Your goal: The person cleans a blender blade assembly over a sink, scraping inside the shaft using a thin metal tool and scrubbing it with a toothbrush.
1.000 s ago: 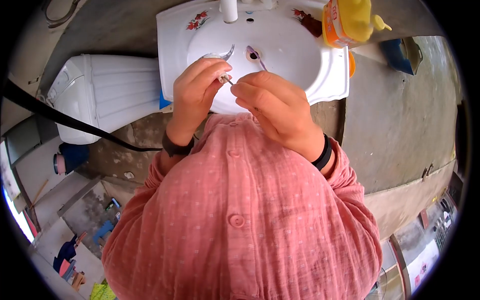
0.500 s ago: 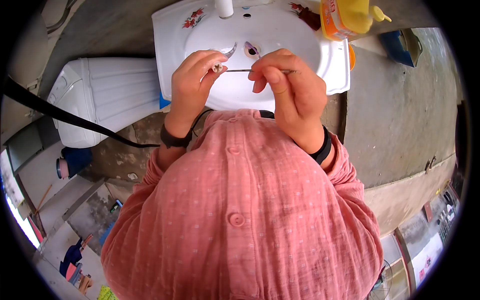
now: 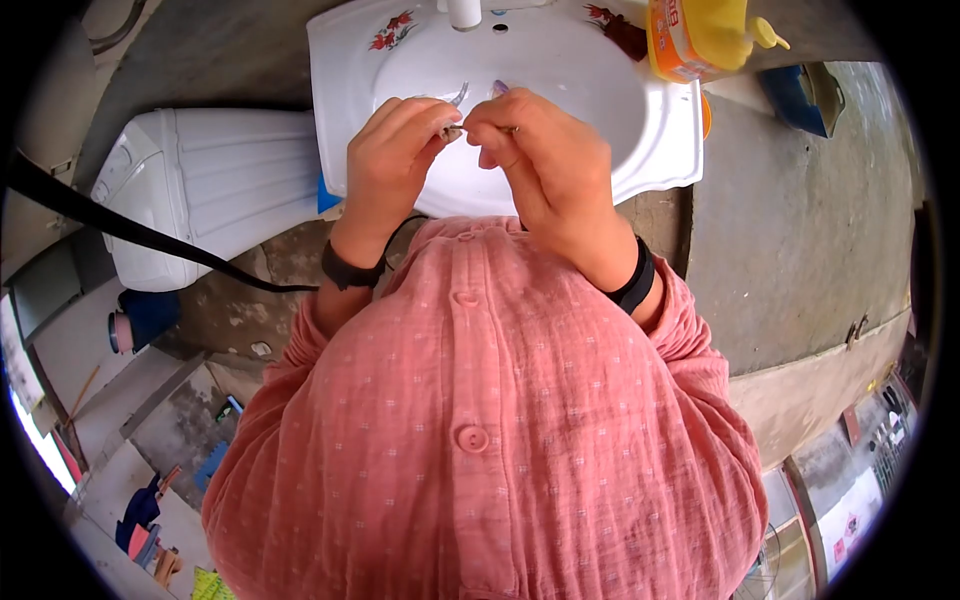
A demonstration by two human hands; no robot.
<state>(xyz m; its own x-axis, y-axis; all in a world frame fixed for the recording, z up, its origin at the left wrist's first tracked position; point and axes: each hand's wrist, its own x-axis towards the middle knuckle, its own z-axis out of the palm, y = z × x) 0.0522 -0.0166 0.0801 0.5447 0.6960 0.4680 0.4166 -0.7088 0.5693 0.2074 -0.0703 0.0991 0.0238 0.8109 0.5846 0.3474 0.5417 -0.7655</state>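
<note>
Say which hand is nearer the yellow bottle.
The right hand, pinching a thin rod; the left hand is farther from the yellow bottle, nearer the white appliance.

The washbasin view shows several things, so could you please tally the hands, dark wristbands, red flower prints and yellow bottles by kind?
Hands: 2, the left hand and right hand
Dark wristbands: 2
Red flower prints: 2
Yellow bottle: 1
Total: 7
</note>
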